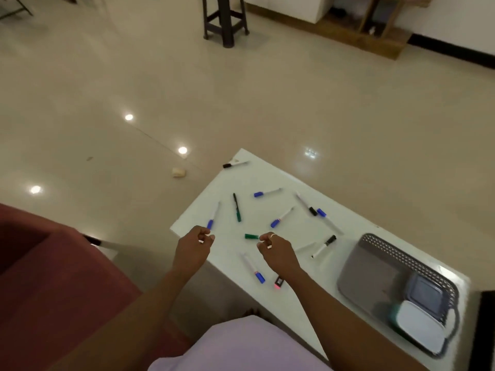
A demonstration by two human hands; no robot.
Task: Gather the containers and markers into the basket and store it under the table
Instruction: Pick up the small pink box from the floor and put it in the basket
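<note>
Several markers lie scattered on the white table [267, 178]: blue-capped ones [213, 216] [267, 193] [281, 217] [255, 269], a green pen [237, 207], black-capped ones [306, 204] [324, 246] [235, 164]. A grey basket [380, 269] at the table's right end holds a grey container [426, 293] and a white-lidded container [420, 330]. My left hand [194, 247] hovers near the table's left edge, fingers curled, holding nothing. My right hand [276, 250] has its fingertips at a green marker [251, 236]; whether it grips it I cannot tell.
A maroon seat [53, 263] stands to the left with a marker [99, 241] beside it. A pink-lit black object [278, 281] lies near the table's front edge. A dark stool [225, 20] stands far back on the tiled floor; a small pale object [179, 172] lies on the floor.
</note>
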